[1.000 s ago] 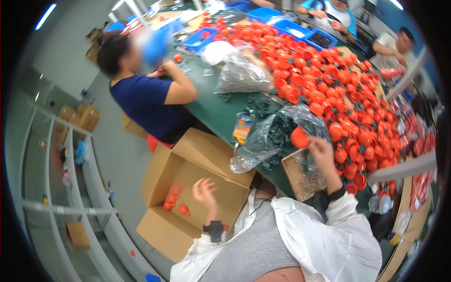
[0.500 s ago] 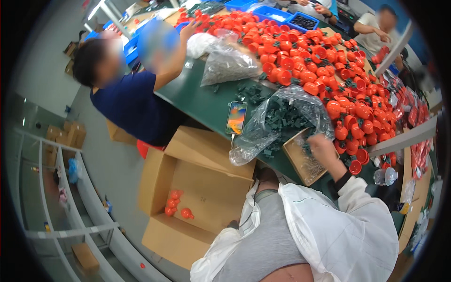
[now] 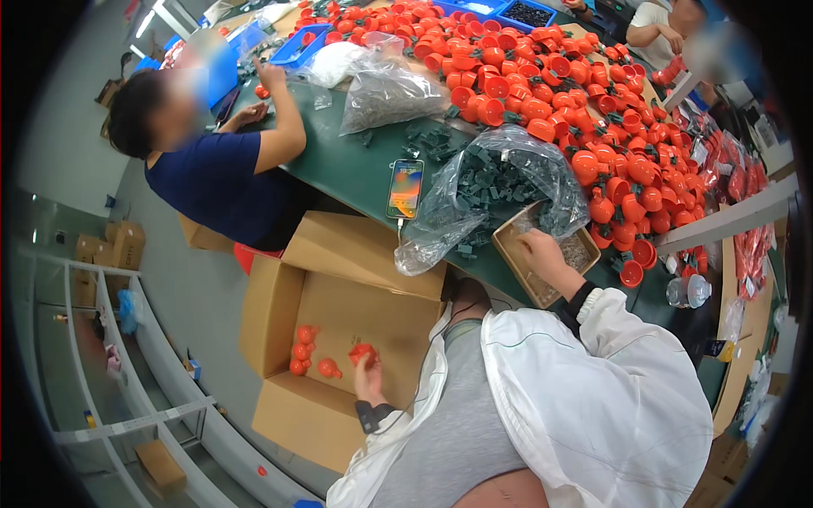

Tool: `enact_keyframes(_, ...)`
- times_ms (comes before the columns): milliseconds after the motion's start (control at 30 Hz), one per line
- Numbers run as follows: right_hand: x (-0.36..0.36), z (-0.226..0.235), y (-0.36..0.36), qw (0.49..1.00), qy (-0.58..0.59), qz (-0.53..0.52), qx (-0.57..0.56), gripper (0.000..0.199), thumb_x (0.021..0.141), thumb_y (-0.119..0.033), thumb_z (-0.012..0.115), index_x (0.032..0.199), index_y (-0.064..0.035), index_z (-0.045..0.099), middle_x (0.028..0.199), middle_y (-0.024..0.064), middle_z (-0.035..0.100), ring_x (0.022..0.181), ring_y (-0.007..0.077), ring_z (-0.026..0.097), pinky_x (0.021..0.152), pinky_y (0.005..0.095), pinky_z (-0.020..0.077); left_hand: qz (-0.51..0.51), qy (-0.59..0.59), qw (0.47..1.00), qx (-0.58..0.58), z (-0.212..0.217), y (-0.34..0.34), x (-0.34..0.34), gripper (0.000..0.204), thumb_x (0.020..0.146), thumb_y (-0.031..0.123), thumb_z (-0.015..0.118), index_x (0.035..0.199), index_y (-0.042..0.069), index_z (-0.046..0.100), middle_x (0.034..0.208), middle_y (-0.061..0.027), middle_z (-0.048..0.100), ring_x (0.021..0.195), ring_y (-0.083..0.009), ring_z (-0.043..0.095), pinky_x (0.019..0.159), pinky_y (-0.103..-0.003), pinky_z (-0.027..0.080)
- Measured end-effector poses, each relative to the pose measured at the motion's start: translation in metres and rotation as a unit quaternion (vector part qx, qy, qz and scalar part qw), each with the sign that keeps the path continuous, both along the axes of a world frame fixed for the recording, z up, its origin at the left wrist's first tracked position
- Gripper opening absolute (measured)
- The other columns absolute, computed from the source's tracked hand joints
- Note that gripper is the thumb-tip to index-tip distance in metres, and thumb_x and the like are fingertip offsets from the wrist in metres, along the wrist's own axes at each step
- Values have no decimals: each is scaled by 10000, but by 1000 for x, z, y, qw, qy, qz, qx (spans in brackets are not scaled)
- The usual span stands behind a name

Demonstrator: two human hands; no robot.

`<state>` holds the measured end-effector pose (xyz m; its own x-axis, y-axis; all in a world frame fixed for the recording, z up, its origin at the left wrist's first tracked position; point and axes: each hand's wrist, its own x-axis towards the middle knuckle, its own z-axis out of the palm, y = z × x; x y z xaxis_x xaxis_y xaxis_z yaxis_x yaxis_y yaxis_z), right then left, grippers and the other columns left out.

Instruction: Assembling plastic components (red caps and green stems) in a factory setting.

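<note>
My left hand [image 3: 369, 381] reaches into a large open cardboard box [image 3: 339, 424] at my left, its fingers closed round a red rounded plastic part [image 3: 363, 352]. Several similar red round parts [image 3: 329, 367] lie on the box bottom. Over a shallow cardboard tray [image 3: 526, 282] on the table's near edge, my right hand [image 3: 543, 256] has its fingers pinched together. Whatever may be between them is too small to make out. Small shiny pieces [image 3: 574, 252] lie in that tray, beside a clear plastic bag [image 3: 440, 240] of dark green plastic pieces [image 3: 491, 182].
A big heap of red round parts [image 3: 542, 108] covers the table's far side. A charging phone [image 3: 406, 188] lies left of the bag. A co-worker in dark blue [image 3: 207, 182] sits at the left. A clear bottle [image 3: 690, 291] and a grey metal post [image 3: 728, 222] are at the right.
My left hand has come into view inside the box with a red part. My right hand has shifted left over the tray. The co-worker has lowered an arm; the view has shifted slightly.
</note>
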<state>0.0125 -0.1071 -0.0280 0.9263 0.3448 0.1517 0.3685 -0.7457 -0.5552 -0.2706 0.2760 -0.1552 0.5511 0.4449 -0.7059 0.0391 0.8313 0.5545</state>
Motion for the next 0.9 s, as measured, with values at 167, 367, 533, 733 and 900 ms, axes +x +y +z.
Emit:
enact_keyframes(167, 25, -23, 18, 997, -19, -35, -61, 120, 751, -122, 548, 803, -34, 612, 769, 151, 573, 748, 317, 582, 655, 411, 465, -41, -257, 965, -12, 136, -29, 64, 546, 759, 83, 602, 1257, 96, 378, 1212, -142, 440, 1052, -320, 484, 796, -356, 475)
enact_keyframes(367, 25, -10, 23, 996, 67, -56, -28, 131, 727, -63, 547, 806, -9, 635, 795, 175, 616, 739, 300, 612, 672, 357, 492, -220, -181, 956, -63, 219, -103, 138, 390, 875, 327, 437, 1195, 105, 415, 1110, -167, 530, 978, -350, 550, 786, -429, 482)
enact_keyframes(533, -9, 89, 42, 842, 363, 51, 396, 158, 757, -48, 626, 880, 51, 634, 821, 71, 643, 749, 113, 600, 695, 236, 478, -274, -169, 947, -22, 207, -162, 155, 331, 902, 282, 391, 1138, 55, 439, 1063, -158, 552, 960, -290, 569, 795, -367, 482)
enact_keyframes(733, -27, 122, 49, 897, 222, 141, 357, 80, 748, -46, 631, 822, -43, 662, 783, 60, 580, 699, 148, 569, 609, 254, 444, -330, -109, 936, 63, 214, -188, 164, 306, 916, 223, 366, 1094, -5, 465, 1052, -116, 559, 953, -163, 556, 831, -296, 454)
enact_keyframes(900, -26, 118, 47, 920, 193, 127, 318, 75, 732, -34, 629, 791, -62, 666, 777, 64, 547, 692, 181, 563, 601, 268, 444, -321, -94, 939, 79, 218, -191, 168, 295, 914, 205, 372, 1087, -14, 467, 1033, -107, 558, 939, -151, 554, 819, -281, 455)
